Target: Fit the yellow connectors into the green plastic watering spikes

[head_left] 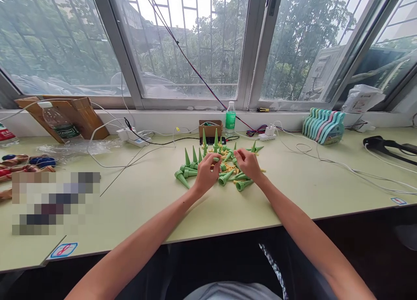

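My left hand (207, 169) has its fingers pinched on a small green piece (216, 159). The piece is right at the tips of my thumb and fingers, up above the pale green table (156, 208). My right hand (248, 164) is near it, a little way over to the right. Its fingers are curled in and closed, but I cannot tell if there is anything tucked between them.

Lots of green cones (243, 185) are all around under my fingers. Some stand with their pointy ends up, just past my left hand and beside it. Others lie on their sides, close to me and between my two hands. Little yellow bits (230, 166) are mixed in with them, mostly in the middle of the pile, between my hands.

Behind the pile there is a small brown box (210, 128), and a bottle with a green label (230, 117) is just to the right of it. Far off to the right, well apart from my fingers, some blue and pink plastic things (323, 125) stand in a row.
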Motion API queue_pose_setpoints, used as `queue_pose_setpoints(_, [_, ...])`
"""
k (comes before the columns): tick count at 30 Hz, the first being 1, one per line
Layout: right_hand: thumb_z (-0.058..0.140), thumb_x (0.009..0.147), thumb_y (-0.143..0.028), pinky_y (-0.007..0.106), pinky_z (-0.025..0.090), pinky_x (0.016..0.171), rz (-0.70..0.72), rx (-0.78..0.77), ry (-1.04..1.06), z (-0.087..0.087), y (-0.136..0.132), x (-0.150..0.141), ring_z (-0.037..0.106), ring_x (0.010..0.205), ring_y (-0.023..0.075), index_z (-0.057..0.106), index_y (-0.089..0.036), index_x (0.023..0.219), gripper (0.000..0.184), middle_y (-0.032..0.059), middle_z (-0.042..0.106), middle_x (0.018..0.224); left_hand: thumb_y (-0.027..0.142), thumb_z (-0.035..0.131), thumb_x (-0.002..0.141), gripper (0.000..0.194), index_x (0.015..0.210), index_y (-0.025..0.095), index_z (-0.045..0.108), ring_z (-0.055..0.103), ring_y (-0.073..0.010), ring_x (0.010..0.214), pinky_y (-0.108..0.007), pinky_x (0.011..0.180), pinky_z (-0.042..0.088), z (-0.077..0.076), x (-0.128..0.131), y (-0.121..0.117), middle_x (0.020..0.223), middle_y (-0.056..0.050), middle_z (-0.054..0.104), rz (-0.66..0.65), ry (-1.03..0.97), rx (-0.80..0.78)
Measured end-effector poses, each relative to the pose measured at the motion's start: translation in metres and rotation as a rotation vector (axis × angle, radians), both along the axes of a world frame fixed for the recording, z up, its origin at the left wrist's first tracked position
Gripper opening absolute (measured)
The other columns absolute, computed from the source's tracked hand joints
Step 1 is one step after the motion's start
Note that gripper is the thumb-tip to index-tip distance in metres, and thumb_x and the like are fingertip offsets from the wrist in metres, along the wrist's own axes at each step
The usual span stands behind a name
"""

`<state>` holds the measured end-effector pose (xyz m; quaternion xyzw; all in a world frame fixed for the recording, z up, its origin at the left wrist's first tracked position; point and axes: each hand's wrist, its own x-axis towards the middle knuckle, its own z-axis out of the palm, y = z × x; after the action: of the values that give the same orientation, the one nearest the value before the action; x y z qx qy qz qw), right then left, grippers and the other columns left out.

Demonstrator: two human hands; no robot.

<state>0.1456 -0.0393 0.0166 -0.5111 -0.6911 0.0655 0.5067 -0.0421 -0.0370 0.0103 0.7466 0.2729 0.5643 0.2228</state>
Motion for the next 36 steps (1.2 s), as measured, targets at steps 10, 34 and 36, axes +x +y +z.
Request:
queue_pose_setpoints(10, [0.056,0.083,-0.016,0.029,0.041,0.073,0.130,-0.076,-0.332,-0.010,0.011,0.004,0.056,0.075,0.0175,0.067,-0.016,0.080,0.012,0.0054,0.066,0.075,0.033,0.056,0.090,0.017,0.101,0.021,0.056,0.045,-0.0051,0.045,-0.020,0.045,0.038,-0.003,-0.001,0.004,0.082,0.000,0.064,0.137,0.042,-0.035])
queue_pose_setpoints(34, [0.061,0.085,-0.012,0.031,0.040,0.077,0.172,-0.163,-0.464,-0.011,0.013,0.002,0.056,0.079,0.0196,0.074,-0.016,0.082,0.014,0.0071,0.070,0.078,0.030,0.054,0.090,0.014,0.100,0.021,0.055,0.038,-0.0069,0.048,-0.021,0.049,0.034,-0.003,0.001,-0.001,0.071,0.004,0.055,0.145,0.140,-0.031])
queue_pose_setpoints(36, [0.063,0.085,-0.017,0.031,0.040,0.077,0.177,-0.139,-0.465,-0.011,0.012,0.001,0.054,0.076,0.0187,0.074,-0.016,0.081,0.012,0.0060,0.068,0.074,0.029,0.054,0.090,0.014,0.101,0.021,0.055,0.038,-0.0066,0.048,-0.021,0.049,0.034,-0.003,0.002,-0.002,0.072,0.004,0.056,0.147,0.147,-0.041])
